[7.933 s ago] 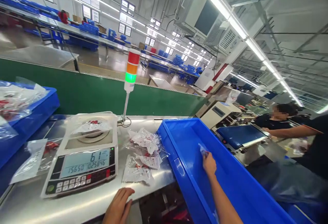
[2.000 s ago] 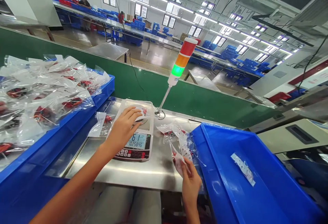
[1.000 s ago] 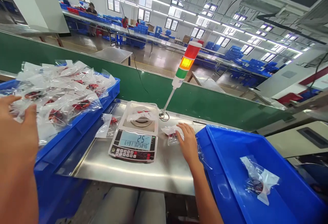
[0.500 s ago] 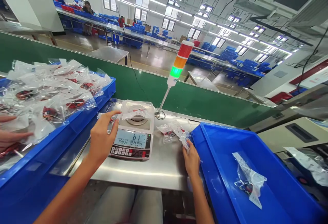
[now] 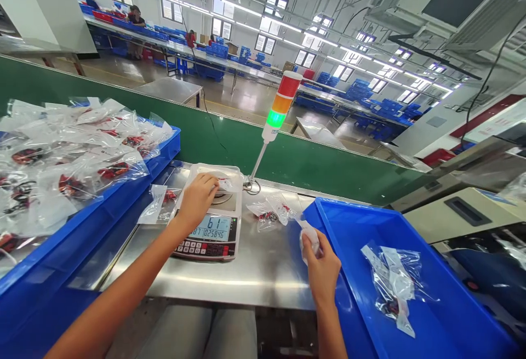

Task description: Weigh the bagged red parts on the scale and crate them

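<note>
Right grip: you had it closed on a small clear bag, just beside the blue crate.
Left grip: you held it over the digital scale; its hold was unclear.

Scale readout: left digits hidden behind left hand | right hand: packet mostly covered by fingers, contents cannot be read | bagged parts: cut off by left edge (far workers too small to tell what they handle)

The tabletop is smooth, glossy stainless steel — the crate moulded blue plastic — the bag thin, shiny clear film.
</note>
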Demonstrator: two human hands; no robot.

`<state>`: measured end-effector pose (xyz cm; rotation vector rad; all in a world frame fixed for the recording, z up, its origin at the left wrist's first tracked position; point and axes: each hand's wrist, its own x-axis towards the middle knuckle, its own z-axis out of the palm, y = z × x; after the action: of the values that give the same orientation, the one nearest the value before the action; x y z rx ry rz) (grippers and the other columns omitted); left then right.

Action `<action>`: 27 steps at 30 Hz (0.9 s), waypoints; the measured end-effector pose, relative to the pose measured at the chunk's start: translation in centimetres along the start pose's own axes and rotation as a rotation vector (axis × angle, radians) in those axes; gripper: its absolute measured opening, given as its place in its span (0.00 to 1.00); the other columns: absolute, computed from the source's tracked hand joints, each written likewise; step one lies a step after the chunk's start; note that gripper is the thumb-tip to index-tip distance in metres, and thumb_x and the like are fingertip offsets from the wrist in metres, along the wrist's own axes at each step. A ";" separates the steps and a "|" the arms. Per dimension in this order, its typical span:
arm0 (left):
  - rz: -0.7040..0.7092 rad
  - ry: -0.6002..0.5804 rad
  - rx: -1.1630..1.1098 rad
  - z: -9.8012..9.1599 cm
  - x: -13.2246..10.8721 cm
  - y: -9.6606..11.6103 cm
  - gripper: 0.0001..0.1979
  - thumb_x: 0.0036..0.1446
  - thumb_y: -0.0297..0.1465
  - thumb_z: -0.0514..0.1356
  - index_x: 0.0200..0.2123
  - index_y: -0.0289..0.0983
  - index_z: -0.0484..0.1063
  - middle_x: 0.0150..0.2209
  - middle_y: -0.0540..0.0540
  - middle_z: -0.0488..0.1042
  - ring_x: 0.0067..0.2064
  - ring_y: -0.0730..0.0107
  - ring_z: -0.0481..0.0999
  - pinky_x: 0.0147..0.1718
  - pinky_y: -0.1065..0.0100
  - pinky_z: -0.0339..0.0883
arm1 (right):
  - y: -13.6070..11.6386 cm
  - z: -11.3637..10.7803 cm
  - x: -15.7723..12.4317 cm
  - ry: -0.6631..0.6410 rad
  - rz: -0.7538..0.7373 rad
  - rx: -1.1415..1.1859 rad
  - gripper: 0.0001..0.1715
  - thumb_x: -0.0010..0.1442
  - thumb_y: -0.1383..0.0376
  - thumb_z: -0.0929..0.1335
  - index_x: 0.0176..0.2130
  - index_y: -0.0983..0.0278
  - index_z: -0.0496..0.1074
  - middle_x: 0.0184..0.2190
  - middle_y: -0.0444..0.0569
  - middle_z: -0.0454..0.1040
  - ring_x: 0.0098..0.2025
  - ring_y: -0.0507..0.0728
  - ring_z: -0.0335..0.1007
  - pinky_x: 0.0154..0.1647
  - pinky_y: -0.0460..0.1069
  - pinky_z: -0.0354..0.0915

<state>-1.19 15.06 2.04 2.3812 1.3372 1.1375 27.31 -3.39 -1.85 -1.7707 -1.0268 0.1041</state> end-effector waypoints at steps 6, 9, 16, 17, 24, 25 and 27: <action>-0.434 0.423 -0.195 -4.6 0.6 -0.2 0.06 0.59 0.33 0.59 0.37 0.38 0.73 0.36 0.45 0.79 0.39 0.56 0.80 0.44 0.58 0.74 | -9.8 6.1 3.2 -0.232 -0.494 0.323 0.13 0.71 0.58 0.67 0.52 0.58 0.76 0.56 0.51 0.75 0.58 0.61 0.71 0.58 0.56 0.67; -0.505 0.612 -0.251 -9.0 -0.2 -0.9 0.07 0.56 0.34 0.61 0.37 0.38 0.73 0.37 0.46 0.78 0.40 0.56 0.81 0.41 0.58 0.76 | -13.1 11.3 5.8 -0.448 -0.766 0.292 0.13 0.73 0.64 0.64 0.52 0.58 0.76 0.54 0.51 0.76 0.56 0.60 0.71 0.58 0.56 0.68; -0.451 0.870 0.316 -17.2 -3.2 -7.3 0.13 0.61 0.35 0.60 0.45 0.32 0.73 0.47 0.40 0.78 0.55 0.39 0.76 0.54 0.32 0.68 | -14.1 15.7 6.8 -0.784 -0.968 0.089 0.14 0.72 0.61 0.68 0.56 0.57 0.74 0.57 0.50 0.74 0.62 0.63 0.65 0.65 0.62 0.62; -0.383 0.858 0.383 -17.6 -3.4 -8.1 0.16 0.59 0.33 0.61 0.48 0.32 0.72 0.52 0.38 0.76 0.59 0.36 0.71 0.58 0.30 0.65 | -13.5 15.0 6.7 -0.763 -0.933 0.126 0.15 0.73 0.60 0.67 0.57 0.57 0.73 0.58 0.50 0.73 0.62 0.63 0.65 0.65 0.61 0.62; -0.141 0.675 0.334 -14.0 -3.7 -5.5 0.17 0.67 0.33 0.56 0.57 0.34 0.68 0.59 0.41 0.72 0.67 0.43 0.62 0.66 0.34 0.57 | -1.4 10.5 8.3 -0.329 -0.490 -0.135 0.24 0.73 0.54 0.59 0.54 0.64 0.74 0.52 0.59 0.75 0.58 0.68 0.66 0.60 0.65 0.63; -0.135 0.610 0.296 -12.9 -3.6 -4.5 0.16 0.69 0.34 0.53 0.56 0.34 0.68 0.59 0.41 0.72 0.67 0.44 0.62 0.67 0.36 0.58 | 0.9 10.2 8.2 -0.300 -0.420 -0.237 0.26 0.71 0.54 0.59 0.55 0.66 0.74 0.55 0.61 0.74 0.60 0.70 0.63 0.61 0.67 0.60; -0.100 0.519 0.215 -10.6 -3.5 -2.5 0.15 0.70 0.34 0.51 0.53 0.35 0.70 0.55 0.40 0.74 0.65 0.46 0.65 0.66 0.39 0.60 | 4.8 10.0 7.7 -0.299 -0.292 -0.421 0.29 0.69 0.52 0.61 0.58 0.67 0.72 0.61 0.64 0.69 0.64 0.73 0.58 0.63 0.70 0.57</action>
<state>-11.25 11.63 6.24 2.2029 1.7902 1.7393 29.85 8.71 -7.34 -1.9926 -1.6067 -0.0350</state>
